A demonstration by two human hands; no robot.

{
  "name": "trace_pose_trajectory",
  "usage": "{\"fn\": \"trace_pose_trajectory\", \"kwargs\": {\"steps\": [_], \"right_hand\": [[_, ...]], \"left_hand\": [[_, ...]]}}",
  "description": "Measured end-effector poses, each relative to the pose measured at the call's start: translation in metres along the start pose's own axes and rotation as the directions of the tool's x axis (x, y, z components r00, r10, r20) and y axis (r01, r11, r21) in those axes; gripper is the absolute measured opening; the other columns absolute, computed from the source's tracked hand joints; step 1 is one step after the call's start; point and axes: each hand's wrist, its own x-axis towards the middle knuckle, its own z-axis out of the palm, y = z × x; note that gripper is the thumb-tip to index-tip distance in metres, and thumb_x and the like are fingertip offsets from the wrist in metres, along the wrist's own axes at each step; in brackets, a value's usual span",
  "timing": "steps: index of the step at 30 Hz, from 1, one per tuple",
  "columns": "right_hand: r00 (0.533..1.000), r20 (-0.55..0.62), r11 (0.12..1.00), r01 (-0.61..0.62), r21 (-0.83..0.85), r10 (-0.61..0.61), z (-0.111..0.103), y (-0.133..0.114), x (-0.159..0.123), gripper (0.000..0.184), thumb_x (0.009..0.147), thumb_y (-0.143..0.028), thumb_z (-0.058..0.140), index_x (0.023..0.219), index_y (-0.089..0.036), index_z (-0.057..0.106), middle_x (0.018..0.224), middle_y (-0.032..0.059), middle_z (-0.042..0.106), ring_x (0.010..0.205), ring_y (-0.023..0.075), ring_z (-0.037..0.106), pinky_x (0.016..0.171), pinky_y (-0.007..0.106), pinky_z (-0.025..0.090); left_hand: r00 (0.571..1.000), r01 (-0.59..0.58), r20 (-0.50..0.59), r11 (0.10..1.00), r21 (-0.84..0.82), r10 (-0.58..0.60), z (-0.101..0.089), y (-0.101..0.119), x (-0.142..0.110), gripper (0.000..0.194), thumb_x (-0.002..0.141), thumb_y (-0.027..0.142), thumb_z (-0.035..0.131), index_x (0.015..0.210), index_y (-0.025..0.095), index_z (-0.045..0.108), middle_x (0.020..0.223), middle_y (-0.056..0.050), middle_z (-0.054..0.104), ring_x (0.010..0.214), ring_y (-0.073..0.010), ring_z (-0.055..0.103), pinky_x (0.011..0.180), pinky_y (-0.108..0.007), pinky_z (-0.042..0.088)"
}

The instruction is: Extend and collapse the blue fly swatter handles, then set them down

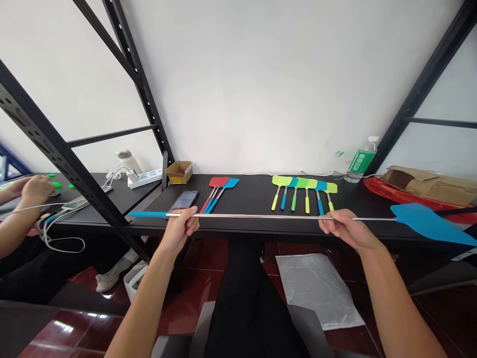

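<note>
A blue fly swatter (428, 221) with a long extended metal rod stretches level across the view above the shelf's front edge. My left hand (181, 224) is closed on the rod near the blue handle (148, 214). Toward the paddle end, my right hand (345, 226) pinches the thin part of the rod. Behind it lie red and blue swatters (219, 183) in a small group at left, and a row of several yellow, green and blue swatters (306, 184) at right, all with short rods.
A phone (185, 200) and a small cardboard box (179, 173) sit at left. At right are a water bottle (361, 160) and brown cardboard (428, 184) on red plastic. Black metal posts (141, 84) frame the shelf. A co-worker's hands (35, 191) are at far left. A grey bag (316, 288) lies on the floor.
</note>
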Motion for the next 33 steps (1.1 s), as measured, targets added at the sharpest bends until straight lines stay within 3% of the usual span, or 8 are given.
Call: {"fn": "trace_pose_trajectory", "kwargs": {"steps": [5,9,19,26,33], "right_hand": [[0.989,-0.148,0.998,0.026,0.062,-0.017,-0.012,0.009,0.001,0.049,0.100,-0.044,0.058,0.056,-0.022,0.068,0.048,0.0016,0.045,0.061,0.0213,0.053,0.065,0.037,0.039],[0.974,-0.224,0.990,0.067,0.123,-0.038,-0.009,0.011,0.005,0.050,0.101,-0.046,0.056,0.058,-0.023,0.067,0.050,0.0011,0.045,0.059,0.0204,0.052,0.065,0.038,0.042],[0.976,-0.216,0.992,0.024,0.121,0.003,0.005,0.001,0.009,0.059,0.102,-0.054,0.050,0.054,-0.022,0.065,0.049,0.0018,0.043,0.059,0.0202,0.052,0.062,0.037,0.040],[0.974,-0.225,0.989,0.011,0.149,0.023,0.011,0.002,0.010,0.067,0.103,-0.052,0.048,0.044,-0.022,0.058,0.040,0.0011,0.032,0.053,0.0194,0.047,0.060,0.037,0.036],[0.976,-0.218,0.989,0.022,0.149,0.012,0.014,0.001,0.013,0.063,0.102,-0.049,0.052,0.045,-0.023,0.058,0.040,0.0009,0.033,0.053,0.0200,0.047,0.060,0.038,0.037]], "left_hand": [[0.985,0.074,0.151,0.993,0.096,-0.088,0.006,-0.004,-0.007,0.051,0.093,0.046,0.062,0.051,0.021,0.047,0.041,0.001,0.044,0.043,-0.0123,0.036,0.051,-0.030,0.028],[0.973,0.096,0.208,0.994,0.054,-0.105,0.015,-0.001,-0.010,0.046,0.093,0.045,0.063,0.056,0.020,0.051,0.044,0.001,0.046,0.045,-0.0122,0.039,0.052,-0.029,0.029],[0.984,0.016,0.177,0.991,-0.129,0.008,0.020,0.008,-0.011,0.019,0.090,0.034,0.070,0.084,0.018,0.060,0.054,0.005,0.053,0.043,-0.0072,0.036,0.051,-0.024,0.032],[0.993,0.028,0.118,0.995,-0.095,-0.017,0.027,0.005,-0.011,0.034,0.094,0.040,0.064,0.071,0.018,0.053,0.053,0.003,0.053,0.045,-0.0091,0.040,0.048,-0.024,0.031],[0.992,0.082,0.097,0.995,-0.051,-0.077,0.035,0.002,-0.013,0.048,0.095,0.050,0.060,0.062,0.020,0.045,0.051,0.002,0.049,0.046,-0.0104,0.040,0.048,-0.025,0.032]]}}
